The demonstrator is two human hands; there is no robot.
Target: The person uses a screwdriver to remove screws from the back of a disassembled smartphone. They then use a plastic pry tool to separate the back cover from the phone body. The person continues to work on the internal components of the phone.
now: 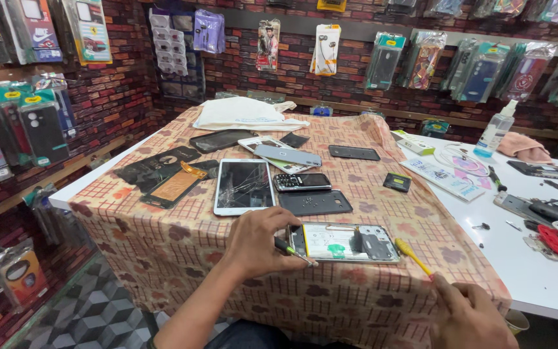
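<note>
Both forearms are bare from elbow to wrist, with no sleeve, watch or ring showing on either. The left hand (256, 242) and right hand (469, 313) wear no gloves. Below the table edge, dark trousers cover the lap.

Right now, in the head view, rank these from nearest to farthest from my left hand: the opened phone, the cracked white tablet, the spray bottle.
From the left hand:
1. Opened phone, right beside the hand at the table's near edge.
2. Cracked white tablet, just beyond the hand, mid-table.
3. Spray bottle, far right, toward the back wall.
</note>
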